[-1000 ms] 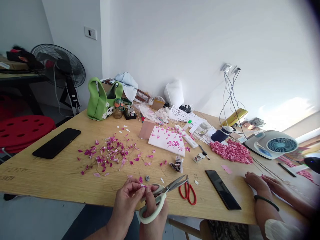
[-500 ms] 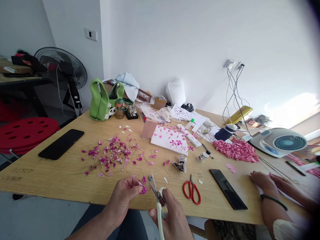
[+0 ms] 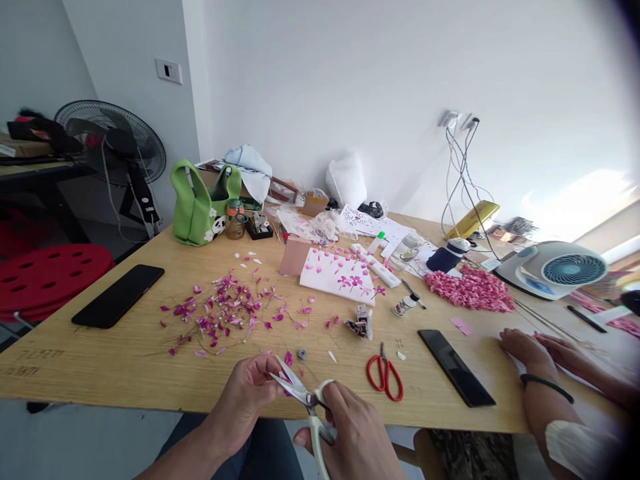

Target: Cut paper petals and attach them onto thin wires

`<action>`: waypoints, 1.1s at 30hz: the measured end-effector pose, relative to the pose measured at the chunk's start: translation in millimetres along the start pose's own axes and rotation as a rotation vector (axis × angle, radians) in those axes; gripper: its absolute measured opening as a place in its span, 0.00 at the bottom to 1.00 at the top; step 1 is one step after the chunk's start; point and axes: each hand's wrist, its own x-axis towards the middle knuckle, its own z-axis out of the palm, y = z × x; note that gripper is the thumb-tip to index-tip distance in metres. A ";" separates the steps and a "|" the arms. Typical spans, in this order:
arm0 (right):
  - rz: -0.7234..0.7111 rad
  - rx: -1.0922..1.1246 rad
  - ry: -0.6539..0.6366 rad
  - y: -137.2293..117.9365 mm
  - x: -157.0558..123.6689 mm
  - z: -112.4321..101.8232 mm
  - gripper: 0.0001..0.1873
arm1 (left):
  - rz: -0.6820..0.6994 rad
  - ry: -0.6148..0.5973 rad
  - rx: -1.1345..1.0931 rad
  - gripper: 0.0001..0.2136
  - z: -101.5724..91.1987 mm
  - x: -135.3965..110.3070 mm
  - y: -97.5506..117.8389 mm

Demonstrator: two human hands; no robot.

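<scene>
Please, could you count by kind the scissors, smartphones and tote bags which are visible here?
Scissors: 2 (white-handled scissors, red-handled scissors)
Smartphones: 2 (left smartphone, right smartphone)
Tote bags: 1 (green panda tote)
Total: 5

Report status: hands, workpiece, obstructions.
Right hand gripping white-handled metal scissors, blades open. Left hand pinching thin magenta petals at the blades. Red-handled metal scissors lying clear.

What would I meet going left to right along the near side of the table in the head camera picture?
Black phone → left hand → pale-handled scissors → red-handled scissors → second phone → another person's hand
</scene>
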 end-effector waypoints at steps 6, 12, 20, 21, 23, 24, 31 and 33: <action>-0.043 -0.032 0.053 1.1 0.4 0.1 0.23 | -0.018 -0.003 0.000 0.05 -1.8 -0.2 -2.1; -0.073 -0.052 0.064 5.7 -3.0 5.6 0.22 | -0.047 0.010 0.010 0.03 -1.2 -1.1 -2.3; -0.097 -0.072 0.038 7.6 -4.3 6.9 0.23 | -0.050 -0.003 0.024 0.03 1.1 -0.7 -1.2; -0.096 -0.071 0.035 7.4 -4.6 7.0 0.23 | -0.053 -0.004 0.015 0.03 1.1 -0.6 -1.3; -0.090 -0.067 0.036 6.4 -5.4 6.8 0.23 | -0.053 -0.015 0.000 0.03 0.9 -0.5 -1.5; -0.081 -0.064 0.034 5.6 -5.7 6.4 0.24 | -0.050 -0.022 -0.005 0.03 0.7 -0.6 -1.6; 0.003 -0.006 -0.044 2.7 -7.1 3.1 0.23 | -0.048 -0.028 -0.017 0.05 -0.4 -0.8 -2.7; 0.004 -0.010 -0.059 3.3 -7.4 3.3 0.22 | -0.053 -0.026 -0.013 0.05 -0.3 -0.6 -3.1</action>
